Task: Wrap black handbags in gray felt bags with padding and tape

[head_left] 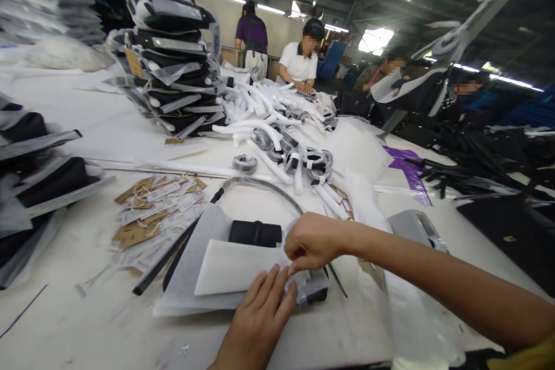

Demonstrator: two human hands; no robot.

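Your left hand (262,312) lies flat, fingers slightly spread, at the lower edge of the white sheet (229,269). Your right hand (310,241) is curled at that sheet's right end; whether its fingertips pinch anything cannot be told. The black bag (245,232), partly covered by the sheet, lies on the table (342,329) before you (brown tags (135,233) are heaped to its left).

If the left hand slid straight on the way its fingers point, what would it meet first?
Probably the right hand, curled just ahead of the left hand, though their depth gap is unclear.
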